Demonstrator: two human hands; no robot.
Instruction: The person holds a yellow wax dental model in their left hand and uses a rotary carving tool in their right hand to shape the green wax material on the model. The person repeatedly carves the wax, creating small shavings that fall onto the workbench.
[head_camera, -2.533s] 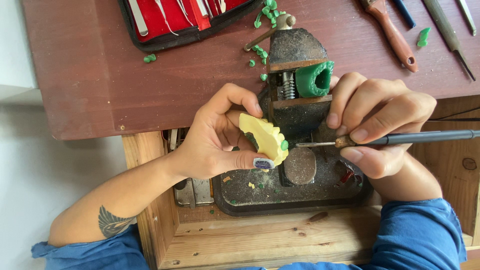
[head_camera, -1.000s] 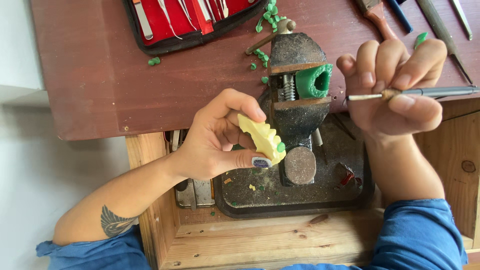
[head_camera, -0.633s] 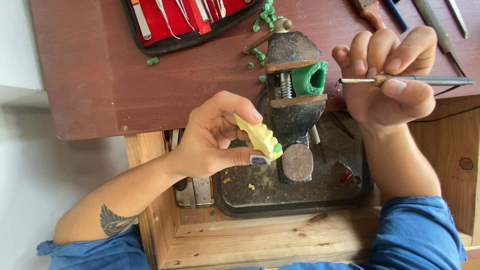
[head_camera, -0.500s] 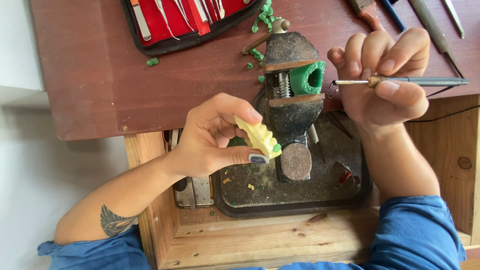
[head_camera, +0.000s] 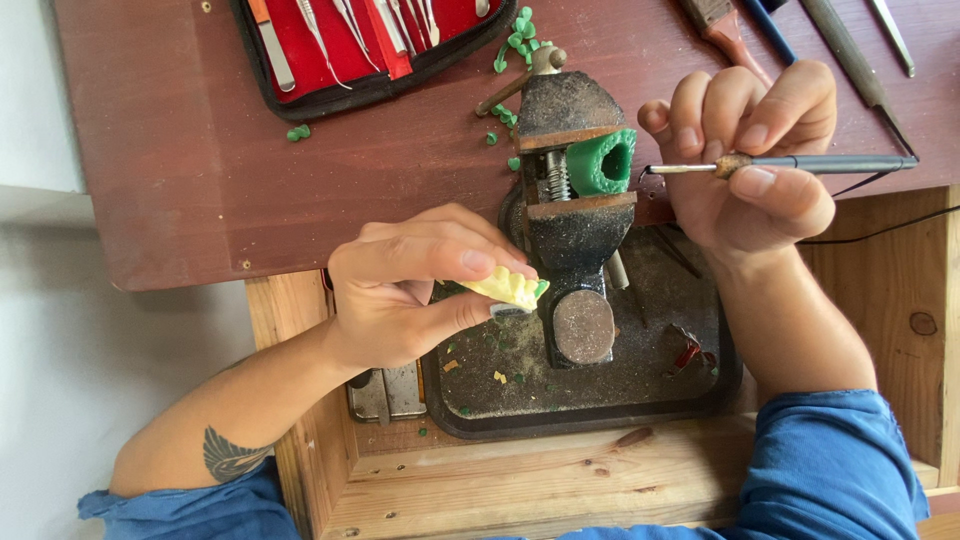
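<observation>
- Your left hand (head_camera: 415, 290) pinches a yellow wax piece (head_camera: 505, 287); your right hand (head_camera: 745, 150) grips a thin metal tool (head_camera: 800, 163).
- The far red case (head_camera: 370, 40) holds instruments.
- A dark tray (head_camera: 600, 390) holds the vise (head_camera: 570, 210), on a brown bench (head_camera: 180, 160).

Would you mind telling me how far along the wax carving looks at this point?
Done: green shavings litter the bench, and the green wax tube sits clamped in the vise. In hand: the left hand pinches a yellow piece; the right hand holds a thin tool beside the tube. Left: hard to judge.
</observation>
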